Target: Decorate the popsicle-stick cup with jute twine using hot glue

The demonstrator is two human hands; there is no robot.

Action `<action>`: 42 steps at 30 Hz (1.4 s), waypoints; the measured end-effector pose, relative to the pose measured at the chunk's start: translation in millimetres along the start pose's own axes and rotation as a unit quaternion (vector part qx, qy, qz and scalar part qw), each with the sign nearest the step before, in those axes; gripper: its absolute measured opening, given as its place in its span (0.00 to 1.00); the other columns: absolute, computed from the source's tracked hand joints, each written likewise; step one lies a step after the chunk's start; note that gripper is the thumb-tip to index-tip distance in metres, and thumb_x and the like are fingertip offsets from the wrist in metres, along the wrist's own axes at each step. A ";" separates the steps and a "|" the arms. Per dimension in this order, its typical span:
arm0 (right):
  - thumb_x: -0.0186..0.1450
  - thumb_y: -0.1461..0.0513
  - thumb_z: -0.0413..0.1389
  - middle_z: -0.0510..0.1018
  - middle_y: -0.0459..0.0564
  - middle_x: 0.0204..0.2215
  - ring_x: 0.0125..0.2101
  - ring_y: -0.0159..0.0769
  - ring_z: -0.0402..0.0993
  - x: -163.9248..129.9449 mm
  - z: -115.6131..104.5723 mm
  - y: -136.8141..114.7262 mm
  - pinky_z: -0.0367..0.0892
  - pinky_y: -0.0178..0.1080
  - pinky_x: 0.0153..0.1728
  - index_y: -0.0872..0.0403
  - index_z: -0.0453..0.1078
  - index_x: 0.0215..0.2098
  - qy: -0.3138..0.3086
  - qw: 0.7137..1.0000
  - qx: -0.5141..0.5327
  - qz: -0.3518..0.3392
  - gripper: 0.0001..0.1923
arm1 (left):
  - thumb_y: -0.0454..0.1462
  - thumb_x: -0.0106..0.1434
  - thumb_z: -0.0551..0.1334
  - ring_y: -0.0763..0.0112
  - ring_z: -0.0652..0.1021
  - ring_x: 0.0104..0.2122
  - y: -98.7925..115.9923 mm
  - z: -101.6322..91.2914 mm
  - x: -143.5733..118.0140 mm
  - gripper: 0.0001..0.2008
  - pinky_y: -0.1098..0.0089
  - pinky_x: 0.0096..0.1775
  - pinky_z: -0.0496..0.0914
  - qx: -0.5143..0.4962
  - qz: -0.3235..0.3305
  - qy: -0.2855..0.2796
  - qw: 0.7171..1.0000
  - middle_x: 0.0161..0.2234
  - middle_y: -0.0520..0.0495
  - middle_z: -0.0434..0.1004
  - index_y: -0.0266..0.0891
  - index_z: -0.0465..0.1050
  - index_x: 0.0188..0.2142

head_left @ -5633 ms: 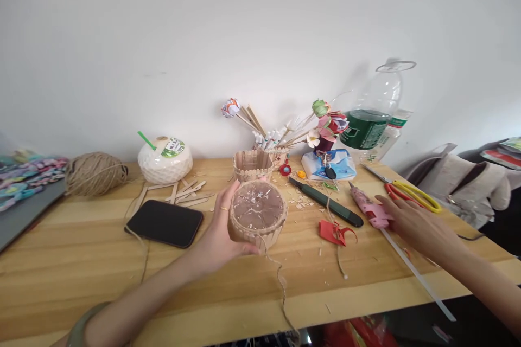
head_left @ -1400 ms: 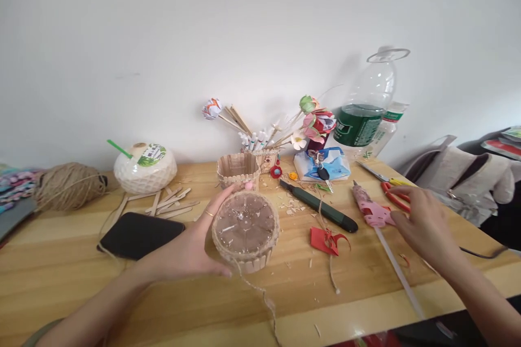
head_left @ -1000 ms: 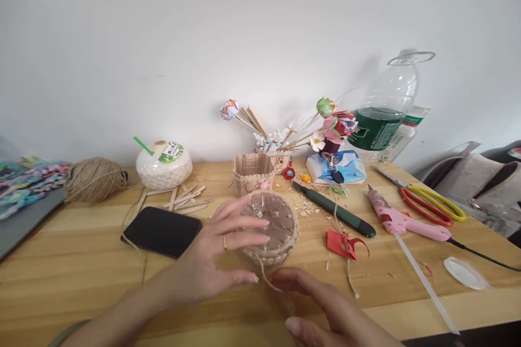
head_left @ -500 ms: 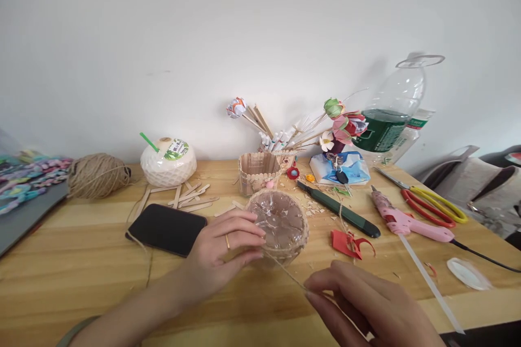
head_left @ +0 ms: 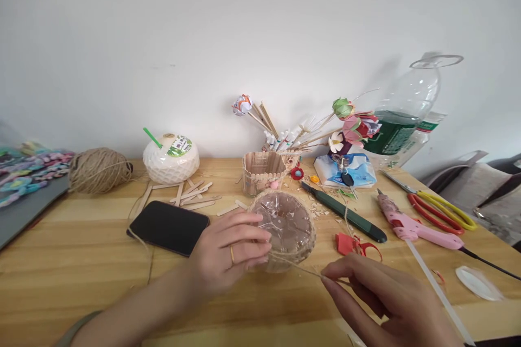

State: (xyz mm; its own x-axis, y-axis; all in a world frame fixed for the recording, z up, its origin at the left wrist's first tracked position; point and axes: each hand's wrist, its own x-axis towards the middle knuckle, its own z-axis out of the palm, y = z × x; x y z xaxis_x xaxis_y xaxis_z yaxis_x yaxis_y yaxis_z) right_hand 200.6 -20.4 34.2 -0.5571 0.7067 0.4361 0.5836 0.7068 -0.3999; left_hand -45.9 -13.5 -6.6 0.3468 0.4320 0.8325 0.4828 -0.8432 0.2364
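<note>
- Table [head_left: 93, 282]: we find the tub [head_left: 287, 227] near ctr.
- L hand [head_left: 223, 249]: fingers at tub's near-L rim; we can't tell if gripping.
- R hand [head_left: 386, 295]: pinching twine [head_left: 300, 267].
- Tub: could tip, we judge, if R tugs hard.
- Twine: could slip if L eases off.

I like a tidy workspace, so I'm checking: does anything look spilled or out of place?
Yes: pale chips lie scattered around the green tool like loose debris, and a curled red scrap just beyond the right hand looks like an offcut.
</note>
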 end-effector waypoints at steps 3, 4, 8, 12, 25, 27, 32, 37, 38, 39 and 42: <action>0.66 0.59 0.51 0.68 0.40 0.15 0.13 0.27 0.63 1.5 2.5 3.1 0.58 0.29 0.14 0.50 0.68 0.29 -0.008 0.999 0.003 0.033 0.09 | 0.30 0.60 0.62 0.65 0.79 0.43 -0.3 -0.3 -3.8 0.11 0.63 0.46 0.76 0.071 0.038 0.014 0.997 0.35 0.46 0.82 0.40 0.74 0.43; 0.66 0.59 0.50 0.67 0.40 0.14 0.13 0.27 0.62 2.2 3.0 3.7 0.57 0.30 0.13 0.50 0.69 0.28 -0.006 0.999 0.002 0.045 0.10 | 0.30 0.61 0.62 0.65 0.80 0.43 -0.2 -0.3 -4.5 0.11 0.64 0.45 0.76 0.084 0.046 0.013 0.995 0.35 0.46 0.82 0.40 0.74 0.44; 0.66 0.59 0.50 0.62 0.38 0.13 0.13 0.27 0.58 5.2 2.7 7.0 0.52 0.30 0.13 0.50 0.69 0.28 0.000 0.998 -0.006 0.061 0.10 | 0.29 0.62 0.60 0.67 0.81 0.41 1.0 -0.2 -3.7 0.11 0.66 0.44 0.77 0.097 0.073 -0.009 0.993 0.33 0.47 0.83 0.38 0.72 0.45; 0.66 0.60 0.50 0.61 0.38 0.14 0.14 0.27 0.57 7.8 2.6 10.7 0.53 0.30 0.14 0.51 0.69 0.28 -0.014 0.998 -0.003 0.054 0.10 | 0.29 0.63 0.58 0.66 0.81 0.40 2.4 -0.3 -1.0 0.09 0.69 0.42 0.78 0.099 0.084 -0.022 0.991 0.33 0.44 0.82 0.34 0.73 0.42; 0.66 0.58 0.49 0.57 0.39 0.14 0.16 0.27 0.55 7.6 5.8 16.0 0.51 0.31 0.17 0.52 0.69 0.26 -0.061 0.990 0.041 0.122 0.14 | 0.29 0.65 0.56 0.68 0.80 0.42 1.3 1.7 -9.2 0.08 0.65 0.47 0.75 0.138 0.088 -0.022 0.986 0.33 0.45 0.82 0.34 0.73 0.40; 0.66 0.57 0.48 0.58 0.39 0.15 0.16 0.28 0.55 8.2 4.8 16.2 0.52 0.31 0.17 0.53 0.69 0.26 -0.065 0.987 0.048 0.137 0.14 | 0.30 0.66 0.55 0.68 0.80 0.42 1.8 2.0 -8.9 0.09 0.64 0.47 0.75 0.136 0.088 -0.018 0.987 0.33 0.45 0.82 0.33 0.73 0.39; 0.66 0.56 0.48 0.58 0.40 0.15 0.17 0.28 0.54 10.0 2.9 15.7 0.51 0.33 0.19 0.53 0.68 0.26 -0.073 0.982 0.071 0.157 0.15 | 0.29 0.66 0.54 0.68 0.80 0.43 2.7 1.2 -7.4 0.09 0.64 0.47 0.75 0.137 0.090 -0.023 0.986 0.33 0.44 0.82 0.33 0.73 0.39; 0.64 0.57 0.50 0.54 0.38 0.15 0.18 0.28 0.52 14.0 3.9 20.5 0.48 0.33 0.20 0.53 0.67 0.26 -0.090 0.970 0.109 0.199 0.12 | 0.29 0.66 0.54 0.66 0.78 0.45 2.7 0.5 -8.3 0.09 0.66 0.45 0.76 0.122 0.092 -0.029 0.988 0.34 0.43 0.81 0.32 0.73 0.39; 0.64 0.56 0.50 0.54 0.38 0.15 0.18 0.28 0.51 15.0 4.4 22.1 0.48 0.33 0.20 0.54 0.67 0.26 -0.094 0.965 0.123 0.212 0.12 | 0.28 0.65 0.55 0.66 0.78 0.45 2.8 0.5 -9.2 0.08 0.65 0.46 0.76 0.122 0.091 -0.032 0.988 0.34 0.43 0.81 0.32 0.73 0.40; 0.63 0.56 0.51 0.54 0.38 0.16 0.19 0.28 0.51 16.2 4.9 23.7 0.48 0.33 0.20 0.54 0.67 0.26 -0.099 0.960 0.137 0.222 0.11 | 0.28 0.64 0.56 0.67 0.78 0.46 3.1 0.6 -10.3 0.08 0.65 0.48 0.74 0.124 0.090 -0.037 0.988 0.35 0.44 0.80 0.32 0.73 0.40; 0.63 0.56 0.52 0.56 0.38 0.17 0.20 0.27 0.52 19.7 6.1 27.5 0.48 0.32 0.20 0.54 0.67 0.27 -0.110 0.952 0.171 0.230 0.11 | 0.27 0.63 0.57 0.68 0.76 0.48 4.6 0.6 -13.2 0.09 0.63 0.57 0.66 0.127 0.074 -0.055 0.988 0.37 0.45 0.80 0.32 0.73 0.41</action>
State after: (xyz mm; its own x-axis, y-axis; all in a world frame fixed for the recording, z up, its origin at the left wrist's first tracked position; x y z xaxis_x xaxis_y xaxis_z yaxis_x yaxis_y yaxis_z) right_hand 202.1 13.2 27.0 -0.4209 0.9070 -0.0136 0.5903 0.2626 -0.7633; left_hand -47.8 -22.9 -16.9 0.5078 0.3536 0.7856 0.6015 -0.7984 -0.0295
